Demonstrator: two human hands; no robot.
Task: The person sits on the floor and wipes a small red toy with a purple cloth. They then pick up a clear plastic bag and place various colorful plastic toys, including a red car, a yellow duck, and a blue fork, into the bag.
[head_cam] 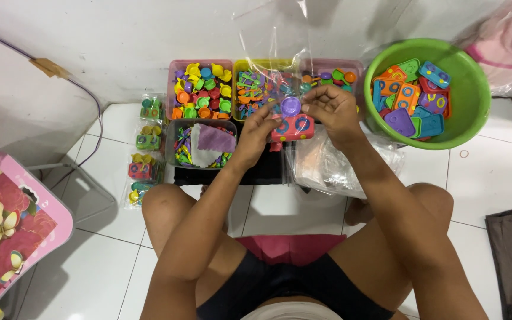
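My left hand [257,127] and my right hand [328,109] meet in front of me, both gripping a clear plastic bag [274,65] that stands up between them. Inside the bag sit a red toy stove [293,128] with blue burner rings and a small purple toy plate [291,106]. My left fingers pinch the stove's left end through the bag. My right fingers hold the bag's top right beside the purple plate.
Behind the hands stand plastic trays of small colourful toy cups [201,89] and utensils [256,86]. A green basin [469,112] of toy stoves sits at the right. Filled bags [143,160] lie at the left, empty clear bags [333,169] under my right forearm. A pink floral table [13,225] stands at the far left.
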